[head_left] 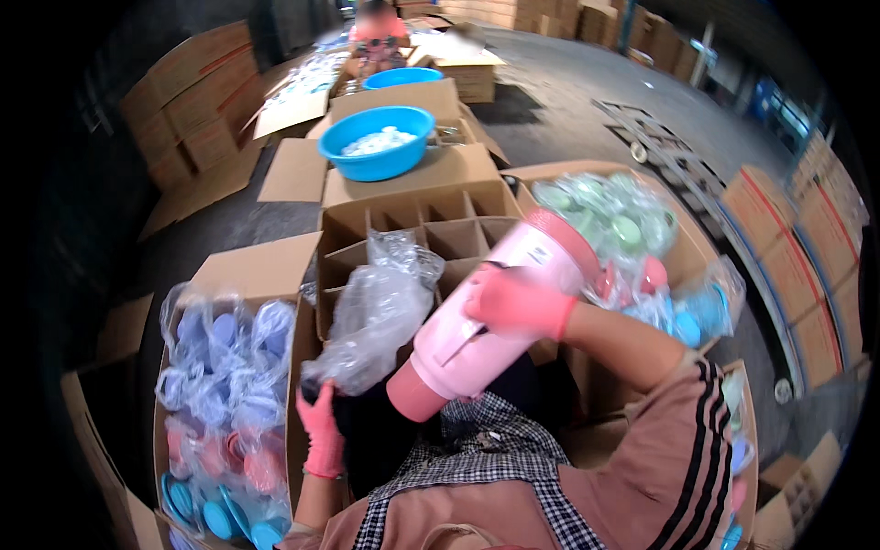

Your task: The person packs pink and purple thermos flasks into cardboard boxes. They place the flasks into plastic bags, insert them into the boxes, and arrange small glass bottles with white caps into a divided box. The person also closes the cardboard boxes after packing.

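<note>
My right hand (pixel 522 301), in a pink glove, is closed round a large pink vacuum flask (pixel 495 275) with a darker pink base and top. The flask lies tilted across my lap and the carton, its handle side toward me. My left hand (pixel 321 431), gloved in pink too, pinches the lower edge of a crumpled clear plastic bag (pixel 371 316). That bag hangs over a cardboard carton (pixel 316 275) with dividers, apart from the flask. What lies inside the bag cannot be made out.
Left stands a box (pixel 298 394) of bagged purple, pink and blue lids (pixel 220 518). Right, another box (pixel 692 234) holds bagged green, pink and blue parts (pixel 628 234). Ahead is a blue basin (pixel 380 170) with white pieces. Farther off sits a person (pixel 376 41); cartons (pixel 765 211) are stacked right.
</note>
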Demonstrator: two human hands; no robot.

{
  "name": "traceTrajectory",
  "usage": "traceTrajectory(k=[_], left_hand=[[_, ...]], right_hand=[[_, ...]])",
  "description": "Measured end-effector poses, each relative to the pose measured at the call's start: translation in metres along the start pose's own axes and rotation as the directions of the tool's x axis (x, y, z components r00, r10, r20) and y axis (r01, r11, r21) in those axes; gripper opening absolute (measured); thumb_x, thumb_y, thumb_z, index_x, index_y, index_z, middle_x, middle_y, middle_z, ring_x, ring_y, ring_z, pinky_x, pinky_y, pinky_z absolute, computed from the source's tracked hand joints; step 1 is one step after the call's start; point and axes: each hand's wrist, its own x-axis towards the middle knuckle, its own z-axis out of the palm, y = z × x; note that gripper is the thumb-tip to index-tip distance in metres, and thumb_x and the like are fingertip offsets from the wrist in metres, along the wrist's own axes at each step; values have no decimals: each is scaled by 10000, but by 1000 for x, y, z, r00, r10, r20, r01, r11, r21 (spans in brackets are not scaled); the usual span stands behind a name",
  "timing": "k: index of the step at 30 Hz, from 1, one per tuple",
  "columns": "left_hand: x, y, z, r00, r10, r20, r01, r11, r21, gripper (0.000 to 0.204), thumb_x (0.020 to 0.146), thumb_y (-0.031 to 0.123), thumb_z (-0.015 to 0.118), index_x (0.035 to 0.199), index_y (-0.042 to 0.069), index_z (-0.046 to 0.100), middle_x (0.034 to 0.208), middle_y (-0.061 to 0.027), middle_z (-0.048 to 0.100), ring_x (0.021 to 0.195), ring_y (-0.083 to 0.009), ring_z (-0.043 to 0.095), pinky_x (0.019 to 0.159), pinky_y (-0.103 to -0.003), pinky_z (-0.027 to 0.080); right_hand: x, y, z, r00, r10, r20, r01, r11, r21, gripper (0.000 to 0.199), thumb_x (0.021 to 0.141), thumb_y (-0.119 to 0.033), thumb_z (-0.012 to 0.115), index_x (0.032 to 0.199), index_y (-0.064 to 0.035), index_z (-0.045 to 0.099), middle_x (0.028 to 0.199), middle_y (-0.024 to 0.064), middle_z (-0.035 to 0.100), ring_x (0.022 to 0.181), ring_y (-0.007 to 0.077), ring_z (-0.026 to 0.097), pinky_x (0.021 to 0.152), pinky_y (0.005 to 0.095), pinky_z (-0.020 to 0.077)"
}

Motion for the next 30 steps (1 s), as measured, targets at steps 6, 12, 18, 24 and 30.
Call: traceTrajectory(k=[6,12,18,24,30], left_hand=[[19,-29,-36,980,-194,46,195,887,-419,117,789,59,572,890,54,513,719,-22,507,618,-117,487,566,-243,413],[11,1,-33,993,-93,74,112,938,-327,78,851,125,496,791,83,472,698,-3,474,615,-107,457,566,-243,386],[25,-1,-51,1000,-6,-26,-4,932,-363,111,858,173,518,922,83,502,853,-38,522,730,-141,502,633,-278,428],[24,8,-61,992,-87,-95,36,893,-448,133,839,140,547,956,100,499,875,-33,528,776,-144,529,631,-281,470],[17,36,-45,989,-62,-138,-9,887,-462,217,840,147,548,1039,84,488,941,-44,529,815,-174,534,699,-327,479]], right_hand=[[46,-81,19,899,-393,192,433,858,-277,181,647,-172,514,710,-52,633,726,70,598,642,236,538,609,398,391],[46,-170,53,648,-671,360,690,717,96,293,718,-314,505,822,-95,669,827,77,634,708,231,569,646,416,374],[30,-156,42,800,-568,193,563,822,86,153,683,-184,500,629,-109,622,687,73,600,642,208,517,643,352,364],[30,-154,44,753,-616,232,609,786,109,165,716,-189,494,688,-115,637,721,53,606,696,217,523,688,346,356],[44,-131,20,703,-592,396,389,785,483,246,751,-292,479,637,-114,606,694,57,567,770,241,494,721,377,360]])
